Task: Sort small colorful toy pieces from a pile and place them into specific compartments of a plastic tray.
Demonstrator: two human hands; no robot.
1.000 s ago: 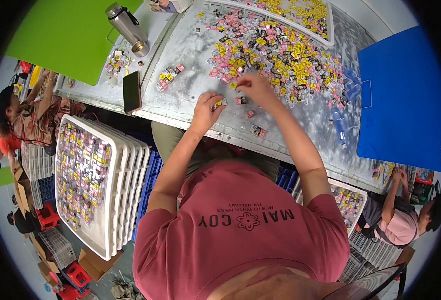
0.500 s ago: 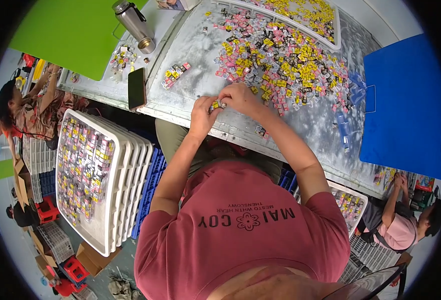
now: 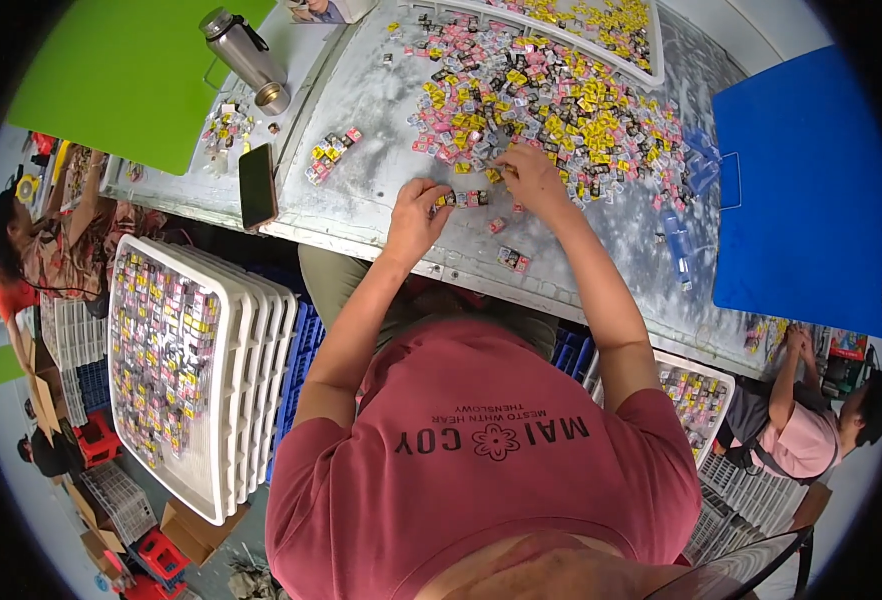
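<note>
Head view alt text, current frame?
A person's left hand pinches a row of small pieces at a grey table, the right hand at the near edge of a loose pile. To the left are a phone, a flask and stacked white trays.

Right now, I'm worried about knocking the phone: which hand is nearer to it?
Left. The left hand is right of the phone, across bare table; the right hand is farther right, at the pile of pieces.
</note>
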